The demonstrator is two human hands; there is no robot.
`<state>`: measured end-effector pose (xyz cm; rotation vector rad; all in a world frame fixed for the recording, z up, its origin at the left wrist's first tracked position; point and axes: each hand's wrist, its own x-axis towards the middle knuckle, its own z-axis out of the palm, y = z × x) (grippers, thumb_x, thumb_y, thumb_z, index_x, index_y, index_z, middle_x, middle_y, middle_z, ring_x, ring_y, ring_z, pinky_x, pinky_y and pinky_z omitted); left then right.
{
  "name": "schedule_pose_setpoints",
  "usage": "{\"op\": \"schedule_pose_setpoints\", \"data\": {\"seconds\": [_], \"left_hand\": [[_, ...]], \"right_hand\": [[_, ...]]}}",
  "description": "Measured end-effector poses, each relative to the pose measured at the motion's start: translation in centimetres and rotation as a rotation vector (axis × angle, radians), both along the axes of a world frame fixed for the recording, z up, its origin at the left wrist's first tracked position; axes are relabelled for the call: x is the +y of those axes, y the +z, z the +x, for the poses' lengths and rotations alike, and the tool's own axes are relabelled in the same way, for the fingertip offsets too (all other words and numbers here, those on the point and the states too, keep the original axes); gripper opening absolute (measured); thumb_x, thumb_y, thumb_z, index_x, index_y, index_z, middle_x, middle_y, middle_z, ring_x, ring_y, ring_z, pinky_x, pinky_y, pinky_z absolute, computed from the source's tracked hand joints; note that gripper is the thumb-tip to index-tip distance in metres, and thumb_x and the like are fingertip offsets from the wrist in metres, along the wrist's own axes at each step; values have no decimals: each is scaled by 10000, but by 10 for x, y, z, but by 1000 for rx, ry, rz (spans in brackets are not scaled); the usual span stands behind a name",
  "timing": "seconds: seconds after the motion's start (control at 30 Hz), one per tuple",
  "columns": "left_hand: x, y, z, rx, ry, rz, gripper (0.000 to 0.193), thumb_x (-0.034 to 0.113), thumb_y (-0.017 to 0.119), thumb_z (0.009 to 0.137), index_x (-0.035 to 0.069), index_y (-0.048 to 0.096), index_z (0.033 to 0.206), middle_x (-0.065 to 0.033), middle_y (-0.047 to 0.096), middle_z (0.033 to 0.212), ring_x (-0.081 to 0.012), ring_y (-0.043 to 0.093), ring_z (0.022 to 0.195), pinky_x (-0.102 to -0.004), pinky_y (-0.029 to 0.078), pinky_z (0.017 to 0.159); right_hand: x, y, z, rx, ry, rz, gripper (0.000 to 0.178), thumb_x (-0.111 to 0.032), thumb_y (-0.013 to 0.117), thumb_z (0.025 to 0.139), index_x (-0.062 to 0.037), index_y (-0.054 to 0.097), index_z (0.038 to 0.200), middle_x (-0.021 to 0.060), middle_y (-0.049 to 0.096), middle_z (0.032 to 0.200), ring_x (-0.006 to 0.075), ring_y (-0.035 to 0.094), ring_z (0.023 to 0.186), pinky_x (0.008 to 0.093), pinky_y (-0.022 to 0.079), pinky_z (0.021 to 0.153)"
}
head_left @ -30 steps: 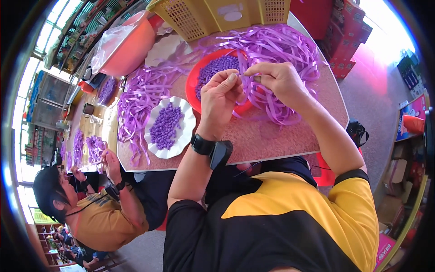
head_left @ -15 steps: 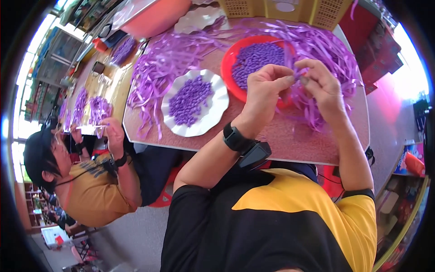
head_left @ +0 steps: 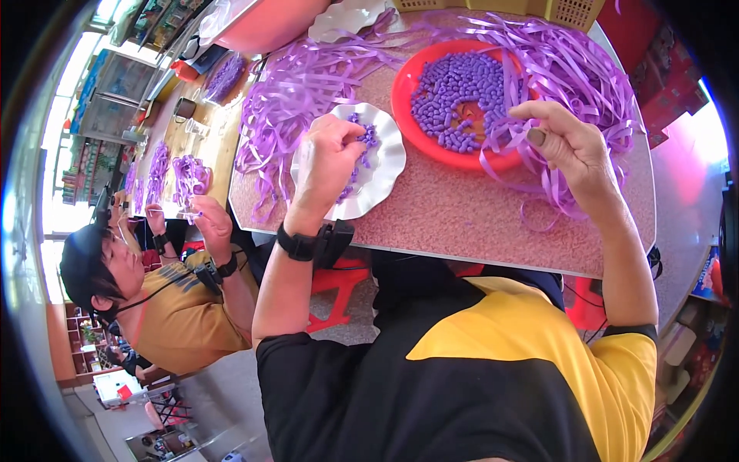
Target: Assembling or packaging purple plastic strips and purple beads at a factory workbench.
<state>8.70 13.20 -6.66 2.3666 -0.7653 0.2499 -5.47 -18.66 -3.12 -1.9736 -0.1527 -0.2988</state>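
Note:
My left hand (head_left: pixel 327 165) is over a scalloped white plate (head_left: pixel 389 165), its fingertips pinched beside purple beads (head_left: pixel 368 138) lying there. Whatever that pinch holds is hidden. To the right, at the near right edge of a round red plate (head_left: pixel 399 104), my right hand (head_left: pixel 577 150) has its thumb and forefinger closed on a thin purple ribbon (head_left: pixel 489 158). Many more purple beads (head_left: pixel 458 81) are heaped in the red plate, with a bare patch showing its bottom. Loose purple ribbons (head_left: pixel 570 65) spread behind and beside my right hand.
Another pile of purple ribbons (head_left: pixel 308 85) lies left of the white plate. A pink basin (head_left: pixel 269 23), a second white plate (head_left: pixel 346 19) and a yellow crate (head_left: pixel 531 8) stand at the back. At the left, a co-worker (head_left: pixel 177 308) sits by a wooden table (head_left: pixel 218 146).
My left hand has left the right hand and moved left, from the red plate to the white one. My right hand stays near the ribbons, and the view has shifted slightly.

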Motion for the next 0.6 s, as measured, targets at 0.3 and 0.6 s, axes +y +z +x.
{"op": "schedule_pose_setpoints", "data": {"seconds": [0.3, 0.6], "left_hand": [[-10, -11, 6, 52, -21, 75, 177, 15, 706, 723, -3, 694, 899, -141, 650, 851, -288, 660, 774, -388, 507, 670], [-6, -12, 10, 38, -16, 132, 187, -22, 680, 729, -22, 690, 916, -128, 651, 834, -228, 649, 767, -332, 506, 673]], "right_hand": [[2, 4, -6, -107, 56, 130, 136, -90, 625, 951, -32, 698, 1049, -33, 612, 802, 35, 482, 670, 188, 392, 607], [2, 6, -12, -104, 97, 134, 102, -47, 619, 943, -4, 679, 1013, 2, 652, 844, 61, 588, 806, 196, 469, 733]]}}
